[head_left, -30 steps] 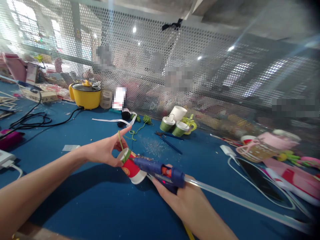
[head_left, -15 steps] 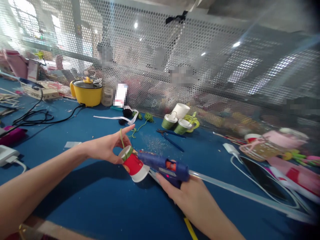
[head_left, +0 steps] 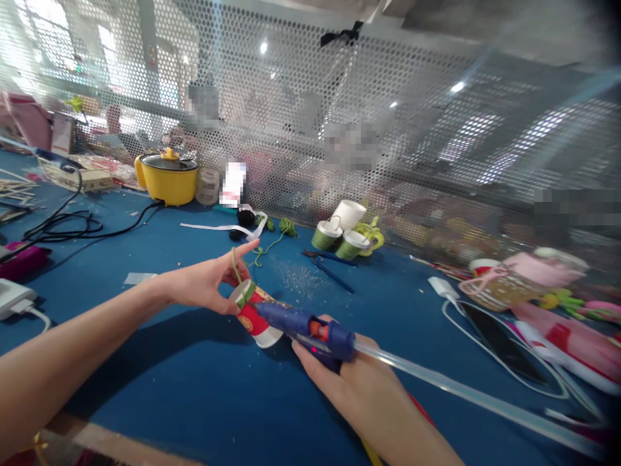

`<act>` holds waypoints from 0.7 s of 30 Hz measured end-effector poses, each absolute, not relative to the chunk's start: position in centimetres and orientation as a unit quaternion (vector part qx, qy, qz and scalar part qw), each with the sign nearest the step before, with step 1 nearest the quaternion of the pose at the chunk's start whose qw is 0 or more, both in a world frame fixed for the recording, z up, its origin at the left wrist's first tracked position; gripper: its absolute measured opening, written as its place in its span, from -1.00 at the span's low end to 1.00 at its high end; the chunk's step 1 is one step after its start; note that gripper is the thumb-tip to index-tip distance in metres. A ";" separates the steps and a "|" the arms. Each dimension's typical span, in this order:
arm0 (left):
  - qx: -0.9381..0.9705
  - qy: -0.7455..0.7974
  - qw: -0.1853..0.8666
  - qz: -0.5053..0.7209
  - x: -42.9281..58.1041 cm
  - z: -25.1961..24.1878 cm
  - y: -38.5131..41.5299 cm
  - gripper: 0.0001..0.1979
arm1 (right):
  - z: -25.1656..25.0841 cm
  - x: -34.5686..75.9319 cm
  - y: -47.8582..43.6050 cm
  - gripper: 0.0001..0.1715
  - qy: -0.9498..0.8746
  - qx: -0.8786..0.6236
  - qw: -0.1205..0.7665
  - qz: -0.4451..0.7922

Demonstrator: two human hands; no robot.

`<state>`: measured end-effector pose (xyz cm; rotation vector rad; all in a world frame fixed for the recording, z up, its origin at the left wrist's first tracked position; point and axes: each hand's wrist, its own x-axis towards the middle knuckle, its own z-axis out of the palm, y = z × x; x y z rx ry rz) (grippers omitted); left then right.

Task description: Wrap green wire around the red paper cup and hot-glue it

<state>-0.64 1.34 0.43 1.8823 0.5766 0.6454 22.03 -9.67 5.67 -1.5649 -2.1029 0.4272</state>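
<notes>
My left hand (head_left: 213, 283) grips a red and white paper cup (head_left: 264, 333) near its rim, its index finger stretched out. The cup lies tilted, mouth toward that hand. Green yarn (head_left: 246, 294) is wound around the cup beside its rim, and a strand of it loops up over the fingers. In my right hand (head_left: 354, 382) is a blue hot glue gun (head_left: 291, 320) with a long clear glue stick (head_left: 436, 380) sticking out of its back. The gun's nozzle end is over the yarn-wrapped part of the cup; whether the tip touches it I cannot tell.
Pliers (head_left: 332, 275) lie beyond the cup, before green-wrapped cups (head_left: 353, 244). A yellow electric pot (head_left: 169, 181) stands at the back left near black cables (head_left: 68, 226). At right are a phone (head_left: 502, 343) with a white cable and a basket (head_left: 497, 288). A perforated metal screen (head_left: 286, 129) closes off the back.
My right hand has moved the glue gun left, so that it now covers more of the cup. My left hand keeps its hold on the cup, almost unmoved.
</notes>
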 end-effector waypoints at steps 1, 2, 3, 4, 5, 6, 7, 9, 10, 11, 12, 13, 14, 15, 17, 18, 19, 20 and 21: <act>0.780 0.236 0.511 0.272 -0.6 0.4 1.4 0.09 | 5.6 22.0 -9.7 -0.85 -0.770 -0.568 0.242 0.159; 0.779 0.231 0.514 0.275 -0.6 0.4 1.4 0.09 | 5.5 21.9 -9.7 -0.85 -0.771 -0.566 0.244 0.160; 0.778 0.224 0.517 0.277 -0.6 0.4 1.3 0.08 | 5.5 21.9 -9.6 -0.85 -0.770 -0.567 0.246 0.157; 0.778 0.216 0.522 0.277 -0.6 0.4 1.3 0.08 | 5.4 22.0 -9.6 -0.85 -0.769 -0.570 0.243 0.154; 0.777 0.208 0.526 0.276 -0.6 0.5 1.3 0.07 | 5.4 22.1 -9.6 -0.85 -0.768 -0.576 0.239 0.149; 0.776 0.202 0.532 0.273 -0.5 0.6 1.2 0.07 | 5.4 22.2 -9.5 -0.84 -0.764 -0.583 0.236 0.140; 0.774 0.197 0.537 0.270 -0.5 0.7 1.2 0.06 | 5.4 22.3 -9.4 -0.83 -0.762 -0.590 0.234 0.132; 0.770 0.191 0.549 0.264 -0.5 0.8 1.1 0.06 | 5.6 22.5 -9.2 -0.80 -0.761 -0.594 0.232 0.122; 0.768 0.188 0.553 0.262 -0.5 0.8 1.1 0.06 | 5.7 22.7 -9.2 -0.80 -0.761 -0.593 0.233 0.119; 0.767 0.185 0.556 0.261 -0.5 0.8 1.1 0.06 | 5.8 22.8 -9.1 -0.80 -0.763 -0.592 0.233 0.117; 0.767 0.182 0.557 0.260 -0.5 0.7 1.2 0.06 | 5.9 22.8 -9.0 -0.80 -0.765 -0.589 0.231 0.116; 0.768 0.179 0.556 0.260 -0.4 0.7 1.2 0.06 | 5.9 22.9 -8.9 -0.79 -0.768 -0.587 0.230 0.112; 0.770 0.179 0.554 0.261 -0.4 0.6 1.2 0.06 | 6.0 22.9 -8.8 -0.78 -0.770 -0.583 0.233 0.107; 0.771 0.179 0.553 0.261 -0.4 0.6 1.2 0.06 | 6.0 23.0 -8.8 -0.77 -0.775 -0.577 0.238 0.102; 0.770 0.181 0.553 0.261 -0.4 0.6 1.3 0.06 | 6.0 23.0 -8.6 -0.76 -0.786 -0.559 0.245 0.095; 0.768 0.181 0.555 0.261 -0.4 0.6 1.3 0.06 | 6.0 23.0 -8.5 -0.75 -0.792 -0.552 0.244 0.092; 0.767 0.181 0.558 0.261 -0.4 0.7 1.3 0.06 | 6.0 23.1 -8.5 -0.75 -0.796 -0.549 0.239 0.088; 0.767 0.182 0.558 0.259 -0.4 0.7 1.3 0.06 | 5.9 23.1 -8.4 -0.75 -0.797 -0.550 0.234 0.082; 0.768 0.183 0.558 0.257 -0.5 0.7 1.3 0.06 | 5.9 23.2 -8.4 -0.75 -0.797 -0.554 0.229 0.079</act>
